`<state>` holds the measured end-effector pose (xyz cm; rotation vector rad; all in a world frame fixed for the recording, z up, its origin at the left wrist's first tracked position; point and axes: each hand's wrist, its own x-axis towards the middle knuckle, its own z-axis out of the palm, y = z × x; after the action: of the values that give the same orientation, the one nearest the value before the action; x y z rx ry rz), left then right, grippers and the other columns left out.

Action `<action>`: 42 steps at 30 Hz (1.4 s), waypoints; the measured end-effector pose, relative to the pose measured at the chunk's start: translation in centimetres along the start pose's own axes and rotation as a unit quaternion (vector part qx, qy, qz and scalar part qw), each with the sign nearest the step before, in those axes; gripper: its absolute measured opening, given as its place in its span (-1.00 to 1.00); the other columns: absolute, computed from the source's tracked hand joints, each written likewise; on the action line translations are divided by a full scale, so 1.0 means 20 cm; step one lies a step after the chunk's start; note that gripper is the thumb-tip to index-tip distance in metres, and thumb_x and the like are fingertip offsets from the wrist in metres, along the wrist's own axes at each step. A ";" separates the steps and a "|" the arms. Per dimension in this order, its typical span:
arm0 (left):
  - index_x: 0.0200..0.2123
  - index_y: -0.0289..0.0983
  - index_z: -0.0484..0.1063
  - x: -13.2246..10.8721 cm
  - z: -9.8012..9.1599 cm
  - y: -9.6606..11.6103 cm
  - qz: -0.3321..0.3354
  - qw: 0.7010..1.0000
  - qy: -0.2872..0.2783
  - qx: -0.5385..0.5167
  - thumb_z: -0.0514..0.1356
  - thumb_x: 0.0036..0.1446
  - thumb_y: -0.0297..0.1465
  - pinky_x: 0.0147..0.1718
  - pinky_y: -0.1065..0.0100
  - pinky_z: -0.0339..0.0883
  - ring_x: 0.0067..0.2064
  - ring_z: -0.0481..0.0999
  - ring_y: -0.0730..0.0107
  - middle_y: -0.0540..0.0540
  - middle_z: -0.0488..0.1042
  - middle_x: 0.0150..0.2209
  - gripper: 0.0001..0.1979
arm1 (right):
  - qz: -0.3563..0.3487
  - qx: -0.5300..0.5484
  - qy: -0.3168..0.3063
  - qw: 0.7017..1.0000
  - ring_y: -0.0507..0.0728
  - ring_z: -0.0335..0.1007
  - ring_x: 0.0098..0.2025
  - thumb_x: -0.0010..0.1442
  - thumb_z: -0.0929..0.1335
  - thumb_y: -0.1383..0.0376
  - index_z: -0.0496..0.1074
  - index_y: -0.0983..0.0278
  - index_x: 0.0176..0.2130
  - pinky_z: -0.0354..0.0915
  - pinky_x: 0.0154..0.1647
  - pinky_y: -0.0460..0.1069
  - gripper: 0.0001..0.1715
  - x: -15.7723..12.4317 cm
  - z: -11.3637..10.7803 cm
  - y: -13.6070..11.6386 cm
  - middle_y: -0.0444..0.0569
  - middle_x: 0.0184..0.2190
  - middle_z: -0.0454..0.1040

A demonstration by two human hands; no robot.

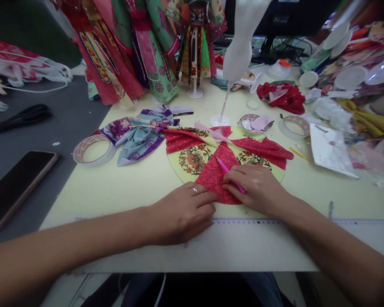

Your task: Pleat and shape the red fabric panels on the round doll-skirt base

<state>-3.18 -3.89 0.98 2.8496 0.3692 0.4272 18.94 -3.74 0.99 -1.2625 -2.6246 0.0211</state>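
Note:
A round piece of folded paper or cloth (192, 160), pale yellow with flower prints and red patterned wedges, lies flat on the table. My left hand (182, 213), a ring on one finger, presses its fingertips on the lower edge of the red wedge (216, 177). My right hand (257, 187) rests on the same wedge from the right. It grips a thin pink stick (225, 169) that points up and left across the red part.
A tape roll (94, 150) and a purple-blue folded piece (141, 134) lie to the left. A phone (16, 185) and black scissors (22, 117) sit on the grey mat. Dressed paper dolls (153, 47), a white stand (222, 115), more tape rolls (294, 126) and scraps crowd the back and right. A ruler (275, 221) runs along the front.

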 end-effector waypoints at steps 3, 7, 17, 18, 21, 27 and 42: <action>-0.31 -0.37 0.38 0.04 -0.02 0.01 -0.011 1.000 -0.016 0.017 -0.01 0.19 -0.35 -0.15 0.16 0.26 -0.12 0.38 0.18 -0.23 0.43 -0.11 -0.76 | -0.008 -0.011 0.011 1.000 0.03 0.27 -0.41 0.17 0.25 0.32 0.38 0.29 -0.38 0.04 -0.42 -0.07 -0.84 0.00 0.00 0.00 -0.09 -0.49 0.39; -0.35 -0.37 0.38 0.07 0.01 0.01 -0.023 0.998 -0.013 0.065 -0.01 0.19 -0.31 -0.18 0.15 0.26 -0.13 0.40 0.16 -0.25 0.45 -0.14 -0.73 | -0.026 -0.037 0.022 0.999 0.03 0.21 -0.46 0.15 0.25 0.36 0.39 0.28 -0.42 0.00 -0.43 -0.06 -0.85 -0.01 0.00 0.00 -0.10 -0.53 0.35; -0.44 -0.34 0.37 0.07 0.09 -0.01 -0.007 0.992 0.065 0.105 0.02 0.17 -0.32 -0.19 0.21 0.23 -0.22 0.42 0.27 -0.15 0.49 -0.28 -0.75 | -0.112 -0.134 0.056 0.983 0.05 0.12 -0.46 0.14 0.20 0.45 0.32 0.29 -0.49 0.05 -0.30 -0.02 -0.77 0.00 -0.01 -0.03 -0.09 -0.56 0.25; -0.44 -0.34 0.37 0.07 0.09 -0.02 -0.008 0.992 0.065 0.103 0.02 0.17 -0.32 -0.19 0.21 0.22 -0.23 0.42 0.27 -0.14 0.49 -0.28 -0.75 | -0.116 -0.139 0.054 0.982 0.06 0.12 -0.46 0.14 0.20 0.45 0.32 0.29 -0.49 0.07 -0.29 -0.01 -0.77 0.01 -0.01 -0.03 -0.08 -0.56 0.25; -0.43 -0.33 0.38 0.07 0.09 -0.02 -0.010 0.993 0.062 0.098 0.02 0.17 -0.33 -0.16 0.20 0.21 -0.22 0.42 0.27 -0.13 0.49 -0.26 -0.75 | -0.119 -0.140 0.047 0.982 0.06 0.11 -0.44 0.15 0.20 0.45 0.32 0.29 -0.48 0.09 -0.24 0.00 -0.78 0.01 -0.01 -0.02 -0.08 -0.55 0.25; -0.39 -0.34 0.38 0.06 0.08 -0.01 -0.015 0.993 0.054 0.101 0.02 0.17 -0.33 -0.18 0.20 0.21 -0.20 0.42 0.26 -0.19 0.47 -0.16 -0.77 | -0.088 -0.102 0.040 0.990 0.05 0.08 -0.44 0.15 0.20 0.43 0.31 0.29 -0.48 0.09 -0.26 -0.03 -0.79 0.00 0.00 0.00 -0.10 -0.55 0.23; -0.31 -0.39 0.42 0.05 0.08 0.02 -0.026 0.992 0.054 0.109 0.00 0.18 -0.26 -0.24 0.18 0.25 -0.20 0.44 0.18 -0.27 0.47 -0.10 -0.68 | -0.078 -0.100 0.038 0.991 0.05 0.11 -0.45 0.12 0.23 0.44 0.30 0.29 -0.48 0.10 -0.27 -0.03 -0.83 0.00 0.00 0.00 -0.10 -0.56 0.26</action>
<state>-1.61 -4.17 -0.12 3.0252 0.5413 0.5652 18.93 -3.74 0.96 -1.0859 -2.7036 -0.3179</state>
